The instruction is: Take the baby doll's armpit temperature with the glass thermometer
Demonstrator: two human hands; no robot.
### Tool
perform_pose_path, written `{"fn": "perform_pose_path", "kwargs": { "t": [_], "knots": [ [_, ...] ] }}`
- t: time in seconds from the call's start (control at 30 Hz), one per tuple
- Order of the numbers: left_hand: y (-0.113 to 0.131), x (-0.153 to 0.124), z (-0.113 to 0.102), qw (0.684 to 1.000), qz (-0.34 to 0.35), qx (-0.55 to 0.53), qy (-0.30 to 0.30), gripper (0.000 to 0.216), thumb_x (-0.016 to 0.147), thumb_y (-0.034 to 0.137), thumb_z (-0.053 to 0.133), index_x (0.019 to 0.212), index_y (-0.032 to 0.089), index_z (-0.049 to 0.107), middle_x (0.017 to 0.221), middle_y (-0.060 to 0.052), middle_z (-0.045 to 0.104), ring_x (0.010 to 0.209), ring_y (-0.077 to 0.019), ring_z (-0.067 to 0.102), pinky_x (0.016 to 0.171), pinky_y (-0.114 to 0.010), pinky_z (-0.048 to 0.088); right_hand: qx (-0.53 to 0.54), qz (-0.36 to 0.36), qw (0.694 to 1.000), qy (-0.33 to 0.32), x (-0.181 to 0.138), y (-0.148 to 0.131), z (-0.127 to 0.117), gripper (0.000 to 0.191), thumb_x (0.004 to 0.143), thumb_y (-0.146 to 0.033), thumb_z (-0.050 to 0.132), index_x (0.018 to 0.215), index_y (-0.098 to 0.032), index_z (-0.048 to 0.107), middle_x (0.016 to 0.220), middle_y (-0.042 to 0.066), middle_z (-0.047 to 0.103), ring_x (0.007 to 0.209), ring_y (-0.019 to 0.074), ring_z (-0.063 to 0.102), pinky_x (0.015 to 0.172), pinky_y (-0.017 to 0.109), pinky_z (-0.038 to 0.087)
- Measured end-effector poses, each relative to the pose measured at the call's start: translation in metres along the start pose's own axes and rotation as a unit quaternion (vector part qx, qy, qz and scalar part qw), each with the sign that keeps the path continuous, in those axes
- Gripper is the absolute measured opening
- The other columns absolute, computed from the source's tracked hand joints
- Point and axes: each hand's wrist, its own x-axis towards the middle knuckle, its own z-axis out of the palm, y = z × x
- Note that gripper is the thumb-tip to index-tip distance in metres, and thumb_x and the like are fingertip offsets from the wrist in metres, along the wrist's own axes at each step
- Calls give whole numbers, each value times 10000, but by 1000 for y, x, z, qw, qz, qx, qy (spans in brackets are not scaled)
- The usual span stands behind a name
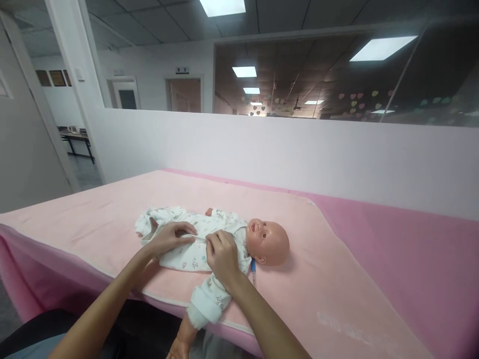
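A baby doll (270, 240) lies on its back on a pink blanket (93, 219), head to the right. It wears a white printed romper (187, 257). My left hand (170, 238) is closed, pinching the romper's front edge over the belly. My right hand (223, 255) is closed on the same fabric edge near the chest. One sleeved doll arm (207, 299) hangs over the table's near edge, its bare hand below. A thin blue strip (253, 271) shows beside the doll's neck.
The pink blanket lies over a darker pink cover (411, 259) that runs to the right. A white half wall (262, 144) with glass panes above stands behind the table. An open doorway (75, 144) with a dark table is at the far left.
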Motion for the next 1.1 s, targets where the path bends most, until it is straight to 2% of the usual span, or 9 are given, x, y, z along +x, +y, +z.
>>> {"fn": "perform_pose_path", "kwargs": {
  "t": [0.1,0.27,0.33,0.43,0.53,0.83,0.97,1.1],
  "knots": [
    [-8,-11,3,998,11,28,64,274,675,388,673,886,212,681,928,-50,671,877,-224,597,747,-295,472,-6,-8,1000,-6,0,1,0,134,817,-122,433,793,-189,547,745,18,518,695,145,461,656,273,360],
    [-21,-14,9,985,-21,-79,154,338,620,422,713,844,171,679,948,-92,665,870,-240,601,715,-301,491,-15,-11,1000,-13,0,2,1,132,809,-115,439,781,-188,545,749,18,516,683,142,458,647,270,357],
    [-25,-14,10,978,-28,-116,169,382,592,409,737,869,156,665,939,-104,665,887,-250,597,741,-322,493,-14,-14,1000,-19,0,2,1,127,804,-113,445,787,-187,547,751,18,515,678,139,459,644,268,359],
    [-25,-15,11,976,-32,-143,159,378,584,389,749,865,154,655,915,-101,667,880,-244,598,740,-317,488,-9,-14,1000,-22,0,1,2,127,788,-103,451,785,-184,548,749,21,517,683,143,463,648,268,363],
    [-21,-16,12,979,-31,-133,153,315,604,388,738,808,163,654,863,-78,667,807,-214,600,666,-270,475,-4,-13,1000,-22,0,1,1,133,790,-106,445,787,-184,552,749,25,521,686,147,465,650,272,366],
    [-9,-10,22,983,9,-4,184,274,712,422,631,812,166,645,790,-45,647,675,-167,544,562,-238,388,0,-2,1000,-26,0,2,2,123,790,-113,449,771,-179,551,743,25,526,697,145,475,670,272,372],
    [-4,-11,21,987,35,-44,148,233,757,397,580,822,174,565,761,-26,621,668,-149,534,557,-219,372,-8,-2,1000,-24,0,2,2,115,788,-118,455,766,-181,549,733,23,528,688,148,467,654,273,367],
    [-1,-16,16,995,40,-41,85,224,774,391,539,758,172,579,844,-45,632,732,-173,550,605,-232,399,-7,-3,1000,-23,1,1,2,137,790,-111,440,761,-182,552,724,24,524,683,146,469,655,271,369]
  ]
}}
